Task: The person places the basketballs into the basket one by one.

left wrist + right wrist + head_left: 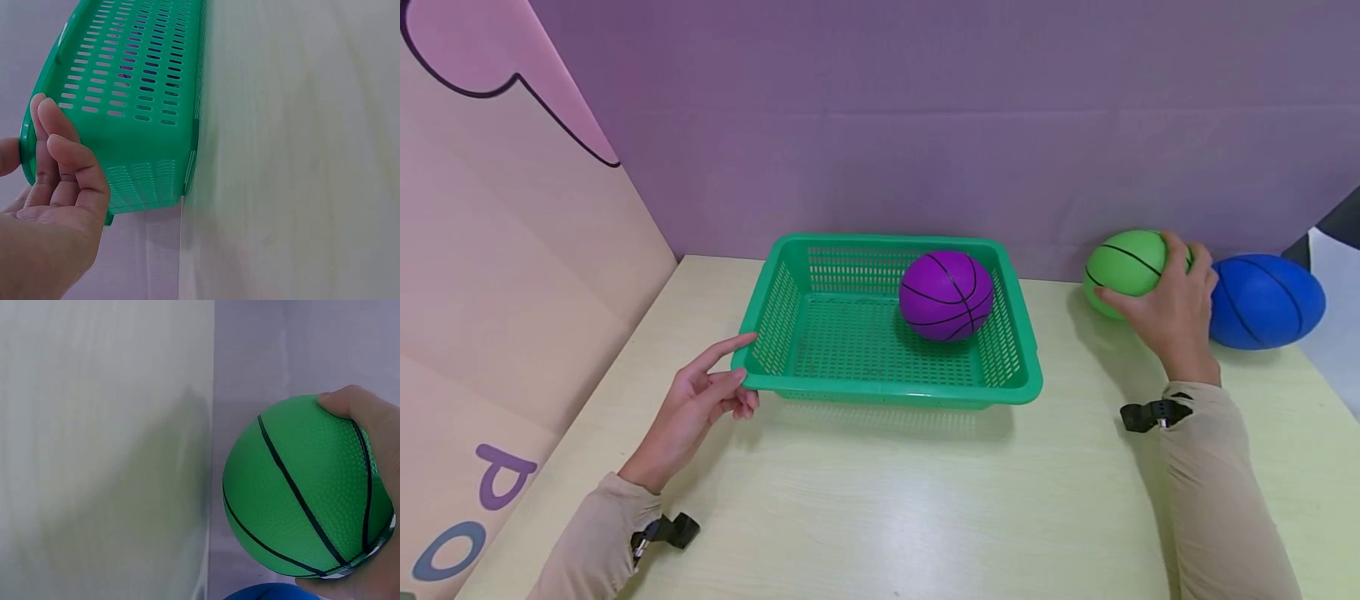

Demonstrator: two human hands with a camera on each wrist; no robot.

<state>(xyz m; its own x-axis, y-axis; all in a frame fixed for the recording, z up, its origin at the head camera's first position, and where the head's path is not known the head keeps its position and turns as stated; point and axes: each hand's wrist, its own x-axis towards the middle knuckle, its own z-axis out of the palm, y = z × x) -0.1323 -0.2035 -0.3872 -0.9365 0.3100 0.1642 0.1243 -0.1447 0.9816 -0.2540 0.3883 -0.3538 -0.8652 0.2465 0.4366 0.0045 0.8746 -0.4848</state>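
A green mesh basket (1000, 392) stands mid-table with a purple ball (946, 295) inside, toward its back right. My left hand (711, 396) touches the basket's front-left corner (94, 156); its forefinger lies straight along the rim and the other fingers are loosely bent. To the right, my right hand (1172, 304) grips a green ball (1123, 262) by the purple wall; in the right wrist view the thumb and fingers wrap the green ball (300, 487). A blue ball (1266, 300) lies just right of that hand.
The pale yellow table (887, 500) meets a purple back wall (925, 125) and a pink panel (497, 275) on the left. The table's right edge runs close behind the blue ball.
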